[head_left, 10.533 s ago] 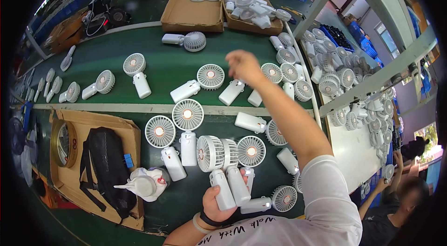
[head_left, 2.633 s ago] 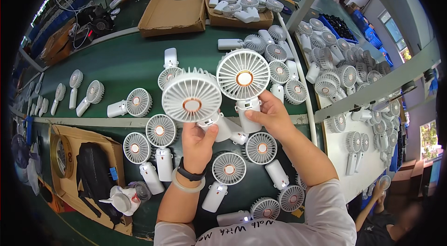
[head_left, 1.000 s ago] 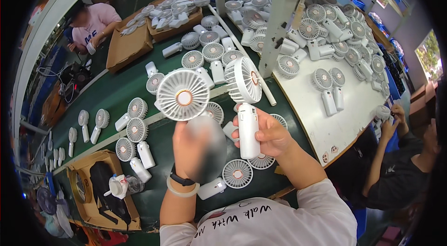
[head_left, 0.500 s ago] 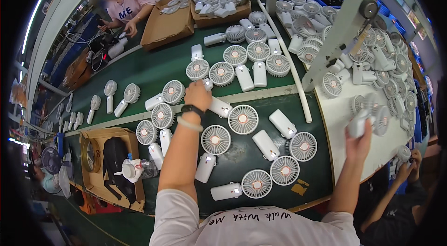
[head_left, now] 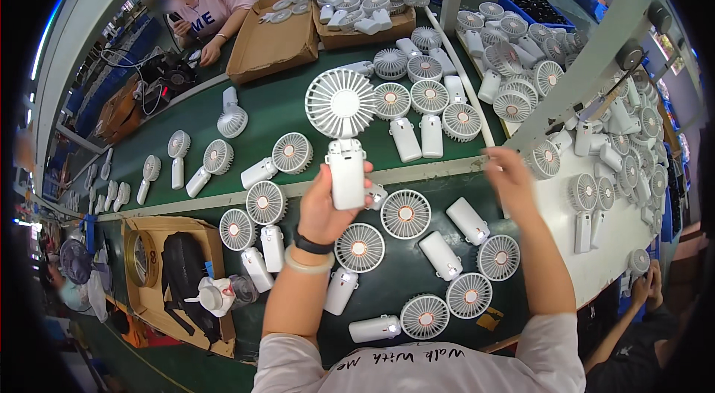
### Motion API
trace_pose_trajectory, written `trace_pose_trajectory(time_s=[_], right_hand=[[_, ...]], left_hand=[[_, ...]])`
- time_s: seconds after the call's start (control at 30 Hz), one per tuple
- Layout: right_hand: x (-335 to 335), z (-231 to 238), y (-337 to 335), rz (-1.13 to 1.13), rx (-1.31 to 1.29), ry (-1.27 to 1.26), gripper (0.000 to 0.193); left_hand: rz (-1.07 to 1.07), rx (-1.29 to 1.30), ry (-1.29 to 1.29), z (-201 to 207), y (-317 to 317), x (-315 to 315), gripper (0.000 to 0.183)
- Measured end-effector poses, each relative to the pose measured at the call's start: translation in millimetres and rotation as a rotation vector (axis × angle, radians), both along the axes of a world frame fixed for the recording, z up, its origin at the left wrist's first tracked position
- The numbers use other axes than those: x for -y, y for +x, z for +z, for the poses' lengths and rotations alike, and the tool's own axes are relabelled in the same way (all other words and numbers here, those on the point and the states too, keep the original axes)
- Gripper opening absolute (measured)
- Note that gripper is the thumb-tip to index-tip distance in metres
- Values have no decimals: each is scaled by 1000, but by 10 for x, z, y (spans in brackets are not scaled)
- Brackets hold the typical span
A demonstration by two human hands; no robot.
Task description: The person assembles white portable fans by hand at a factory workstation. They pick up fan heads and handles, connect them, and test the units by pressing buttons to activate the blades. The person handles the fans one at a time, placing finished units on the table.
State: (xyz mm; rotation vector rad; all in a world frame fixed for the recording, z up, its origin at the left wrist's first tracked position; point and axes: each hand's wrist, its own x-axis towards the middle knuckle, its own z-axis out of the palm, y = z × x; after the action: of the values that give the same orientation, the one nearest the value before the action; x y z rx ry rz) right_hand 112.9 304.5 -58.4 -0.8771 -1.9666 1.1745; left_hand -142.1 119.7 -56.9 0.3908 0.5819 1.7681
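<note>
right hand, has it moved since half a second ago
Yes, leftward: the right hand was over the white tabletop; now it shows near the white pipe at that tabletop's left edge.

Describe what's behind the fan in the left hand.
Beyond the held fan, the green work surface and part of another fan's handle show; the rest of that handle, and anything else directly behind, is covered.

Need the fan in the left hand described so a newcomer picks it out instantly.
Over the large green work surface, find the left hand with the black wristband. It grips a round-headed white plastic handheld fan. Unlike the white fans lying nearby, it is held up; its hub shows plain white.
</note>
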Motion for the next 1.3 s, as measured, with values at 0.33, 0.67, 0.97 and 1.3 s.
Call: trace_pose_trajectory(time_s=[0.33,0.67,0.97,1.3], right_hand=[[71,-435,-1894,49,939,377,61],[666,137,-1214,914,-778,-1278,65],[755,125,-1176,1025,-739,-1213,68],[742,106,-1309,985,-760,-1307,58]], left_hand=[[158,-463,120,266,257,336,39],[471,-632,-49,278,140,586,43],[461,-536,14,244,71,508,45],[491,-465,-57,173,53,455,48]])
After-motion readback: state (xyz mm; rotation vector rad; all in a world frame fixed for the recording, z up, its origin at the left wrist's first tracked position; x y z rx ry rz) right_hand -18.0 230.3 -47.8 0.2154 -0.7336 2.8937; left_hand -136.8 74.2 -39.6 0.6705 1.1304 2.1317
